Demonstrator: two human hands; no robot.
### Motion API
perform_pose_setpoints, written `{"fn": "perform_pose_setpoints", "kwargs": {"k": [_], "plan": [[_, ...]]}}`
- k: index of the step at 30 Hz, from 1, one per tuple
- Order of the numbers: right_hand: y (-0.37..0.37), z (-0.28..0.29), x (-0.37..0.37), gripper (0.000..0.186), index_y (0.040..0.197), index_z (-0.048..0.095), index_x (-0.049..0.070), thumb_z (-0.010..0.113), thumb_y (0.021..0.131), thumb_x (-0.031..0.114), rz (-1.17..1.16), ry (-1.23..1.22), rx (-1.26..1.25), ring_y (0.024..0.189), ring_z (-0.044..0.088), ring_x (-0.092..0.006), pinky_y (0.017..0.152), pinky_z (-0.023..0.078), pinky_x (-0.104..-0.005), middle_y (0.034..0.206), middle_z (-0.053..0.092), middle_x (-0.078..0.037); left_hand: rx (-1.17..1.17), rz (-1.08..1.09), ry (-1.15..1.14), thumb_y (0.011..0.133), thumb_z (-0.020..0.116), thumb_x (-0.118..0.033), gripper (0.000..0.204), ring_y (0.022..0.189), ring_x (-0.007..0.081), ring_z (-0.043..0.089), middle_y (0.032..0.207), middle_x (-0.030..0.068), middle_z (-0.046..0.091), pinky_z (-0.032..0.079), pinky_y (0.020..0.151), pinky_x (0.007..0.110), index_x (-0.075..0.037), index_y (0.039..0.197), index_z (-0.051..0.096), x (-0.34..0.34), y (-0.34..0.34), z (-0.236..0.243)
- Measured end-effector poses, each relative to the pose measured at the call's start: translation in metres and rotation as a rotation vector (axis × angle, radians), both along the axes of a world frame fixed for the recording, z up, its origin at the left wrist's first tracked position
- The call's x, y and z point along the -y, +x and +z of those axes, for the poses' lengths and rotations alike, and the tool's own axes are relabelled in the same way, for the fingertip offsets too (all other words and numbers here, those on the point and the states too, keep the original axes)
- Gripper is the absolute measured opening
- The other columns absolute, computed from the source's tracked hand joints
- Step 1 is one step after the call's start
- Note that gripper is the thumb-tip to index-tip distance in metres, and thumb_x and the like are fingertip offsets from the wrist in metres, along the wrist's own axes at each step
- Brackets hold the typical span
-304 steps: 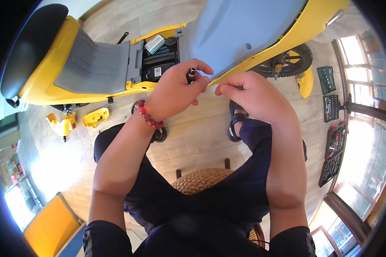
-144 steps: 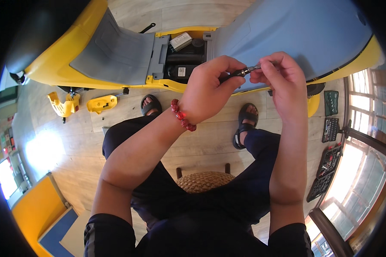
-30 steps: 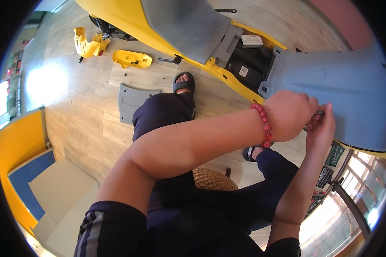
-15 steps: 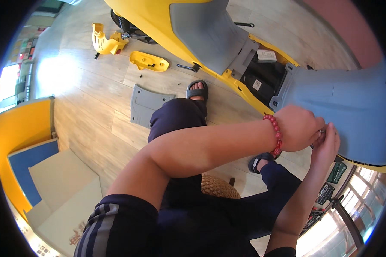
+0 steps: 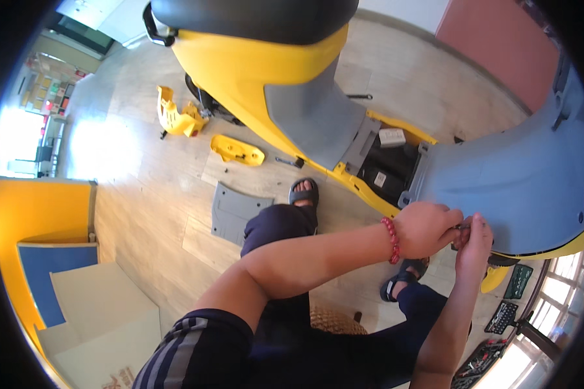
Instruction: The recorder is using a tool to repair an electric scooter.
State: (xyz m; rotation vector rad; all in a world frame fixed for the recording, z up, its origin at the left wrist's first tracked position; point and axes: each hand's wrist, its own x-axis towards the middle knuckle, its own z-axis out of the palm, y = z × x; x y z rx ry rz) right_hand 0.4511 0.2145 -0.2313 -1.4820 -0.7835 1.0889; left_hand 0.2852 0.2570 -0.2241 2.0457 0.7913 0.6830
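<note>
My left hand (image 5: 428,228), with a red bead bracelet (image 5: 392,240) at its wrist, reaches across to the right. Its fingers are pinched together and meet those of my right hand (image 5: 476,243), which are also closed. Something small and dark is between the fingertips, too small to name. Both hands are in front of the blue-grey front panel (image 5: 506,178) of a yellow scooter (image 5: 233,65). Left of them, the scooter's floor compartment (image 5: 396,155) is uncovered, and a small white box (image 5: 392,137) sits in it.
On the wooden floor lie a grey cover panel (image 5: 237,211), a yellow shell (image 5: 230,150) and a yellow rear part (image 5: 178,120). Tool cases (image 5: 501,316) stand at the right. A woven stool (image 5: 337,321) is beneath me. Cardboard (image 5: 104,305) leans at the left.
My view has tilted up, so the scooter's black seat now shows at the top. Both hands stay together with fingers closed, at nearly the same place by the front panel.
</note>
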Motion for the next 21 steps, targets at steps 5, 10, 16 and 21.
{"fn": "perform_pose_setpoints", "kwargs": {"k": [5,10,16,21], "plan": [[-0.001,0.001,0.0,0.032,0.07,0.047,0.008,0.046,0.097,0.025,0.058,-0.02,0.025,0.048,0.037,-0.0057,0.043,0.029,-0.0213,0.055,0.038,0.003,0.014,0.019,0.022,0.085,0.057,-0.02,0.018,0.072,0.0348,0.06,0.08,0.0133,0.061,0.048,0.062,0.044,-0.008,0.098,0.054,0.001,-0.001,0.0],[-0.007,-0.001,0.0,0.031,0.072,0.047,0.008,0.045,0.097,0.026,0.071,-0.037,0.037,0.049,0.037,-0.0036,0.044,0.029,-0.0197,0.056,0.039,0.004,0.048,0.043,0.044,0.085,0.057,-0.019,0.018,0.073,0.0343,0.061,0.083,0.013,0.062,0.049,0.062,0.043,-0.008,0.099,0.055,0.003,-0.001,-0.003],[-0.018,-0.013,0.004,0.032,0.073,0.046,0.009,0.045,0.098,0.03,0.011,0.002,-0.028,0.051,0.038,-0.0023,0.043,0.03,-0.019,0.061,0.041,0.005,0.016,0.065,0.045,0.083,0.06,-0.018,0.019,0.075,0.0351,0.061,0.082,0.0139,0.063,0.049,0.064,0.043,-0.006,0.097,0.056,0.004,-0.003,-0.005],[-0.011,-0.017,0.01,0.033,0.075,0.049,0.006,0.045,0.097,0.03,0.015,0.067,0.122,0.057,0.042,-0.0051,0.047,0.033,-0.0212,0.064,0.044,0.003,0.055,0.036,-0.016,0.08,0.063,-0.016,0.017,0.076,0.0369,0.06,0.082,0.0164,0.062,0.049,0.065,0.043,-0.004,0.09,0.058,0.002,0.005,-0.01]]}}
